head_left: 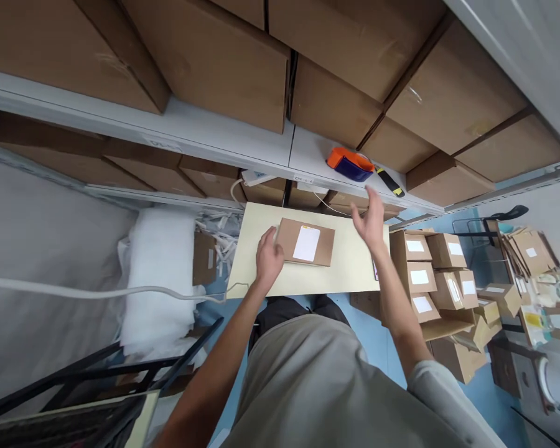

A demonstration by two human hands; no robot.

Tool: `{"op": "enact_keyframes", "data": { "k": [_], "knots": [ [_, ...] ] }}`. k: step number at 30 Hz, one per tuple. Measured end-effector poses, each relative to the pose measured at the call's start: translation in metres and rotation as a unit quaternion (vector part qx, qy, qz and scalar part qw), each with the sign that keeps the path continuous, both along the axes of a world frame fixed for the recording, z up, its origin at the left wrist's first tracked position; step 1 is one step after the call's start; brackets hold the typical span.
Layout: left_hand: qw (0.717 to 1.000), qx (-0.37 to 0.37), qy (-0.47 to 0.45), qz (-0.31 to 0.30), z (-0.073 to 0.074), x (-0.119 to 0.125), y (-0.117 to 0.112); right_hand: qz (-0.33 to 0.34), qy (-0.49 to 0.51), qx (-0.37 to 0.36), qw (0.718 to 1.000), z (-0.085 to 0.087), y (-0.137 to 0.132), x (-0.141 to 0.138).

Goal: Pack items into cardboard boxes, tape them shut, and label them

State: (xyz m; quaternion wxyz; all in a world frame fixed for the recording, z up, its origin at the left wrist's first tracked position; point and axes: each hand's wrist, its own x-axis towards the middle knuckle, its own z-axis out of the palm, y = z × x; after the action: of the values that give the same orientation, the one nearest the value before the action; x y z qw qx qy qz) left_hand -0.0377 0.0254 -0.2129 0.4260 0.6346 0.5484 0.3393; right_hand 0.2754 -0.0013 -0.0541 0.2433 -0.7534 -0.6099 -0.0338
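Observation:
A flat brown cardboard box point(322, 239) with a white label point(307, 243) lies on a small pale table point(350, 274). My left hand point(267, 256) rests on the box's left end, fingers curled over its edge. My right hand point(370, 219) is raised above the table's far right corner, fingers spread, holding nothing. It hovers below an orange and blue tape dispenser point(351, 163) that sits on the grey shelf point(205, 130). A black and yellow utility knife point(391, 182) lies on the shelf just right of the dispenser.
Large cardboard cartons point(214, 56) fill the shelves above. Several small labelled boxes point(432, 270) are stacked to the right of the table. A white roll of foam wrap point(161, 274) stands on the left. A white power strip point(256, 178) hangs under the shelf.

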Motion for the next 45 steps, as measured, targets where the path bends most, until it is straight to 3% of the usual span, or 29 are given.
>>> {"op": "enact_keyframes", "data": {
  "k": [2, 4, 7, 10, 12, 15, 20, 23, 28, 34, 37, 41, 45],
  "knots": [
    [0.999, 0.04, -0.036, 0.002, 0.032, 0.016, 0.004, 0.014, -0.068, -0.023, 0.997, 0.032, 0.051, 0.014],
    [0.996, 0.068, -0.059, 0.005, 0.059, 0.032, 0.002, 0.01, -0.101, -0.073, 0.992, 0.046, 0.095, 0.024],
    [0.994, 0.072, -0.073, 0.024, 0.086, 0.054, -0.016, 0.008, -0.106, -0.14, 0.984, 0.043, 0.137, 0.037],
    [0.994, 0.051, -0.089, 0.044, 0.092, 0.072, -0.049, 0.076, -0.049, -0.104, 0.99, 0.028, 0.137, 0.053],
    [0.992, 0.037, -0.11, 0.057, 0.089, 0.084, -0.079, 0.17, 0.036, -0.044, 0.984, 0.013, 0.108, 0.059],
    [0.986, 0.023, -0.135, 0.096, 0.08, 0.104, -0.133, 0.259, 0.206, -0.031, 0.943, -0.019, 0.025, 0.051],
    [0.981, 0.007, -0.134, 0.143, 0.067, 0.143, -0.22, 0.234, 0.503, -0.153, 0.817, -0.08, -0.142, 0.016],
    [0.981, -0.02, -0.115, 0.154, 0.059, 0.156, -0.256, 0.198, 0.565, -0.213, 0.772, -0.102, -0.201, 0.008],
    [0.986, -0.057, -0.096, 0.125, 0.052, 0.153, -0.287, 0.198, 0.564, -0.223, 0.77, -0.107, -0.233, 0.014],
    [0.992, -0.037, -0.076, 0.092, 0.059, 0.149, -0.293, 0.207, 0.554, -0.223, 0.775, -0.103, -0.245, 0.017],
    [0.993, -0.004, -0.069, 0.093, 0.067, 0.147, -0.285, 0.2, 0.522, -0.211, 0.802, -0.102, -0.251, 0.027],
    [0.986, 0.05, -0.095, 0.128, 0.091, 0.139, -0.261, 0.214, 0.44, -0.218, 0.844, -0.097, -0.259, 0.05],
    [0.993, 0.061, -0.086, 0.055, 0.114, 0.131, -0.235, 0.257, 0.362, -0.229, 0.866, -0.09, -0.261, 0.072]
  ]
}}
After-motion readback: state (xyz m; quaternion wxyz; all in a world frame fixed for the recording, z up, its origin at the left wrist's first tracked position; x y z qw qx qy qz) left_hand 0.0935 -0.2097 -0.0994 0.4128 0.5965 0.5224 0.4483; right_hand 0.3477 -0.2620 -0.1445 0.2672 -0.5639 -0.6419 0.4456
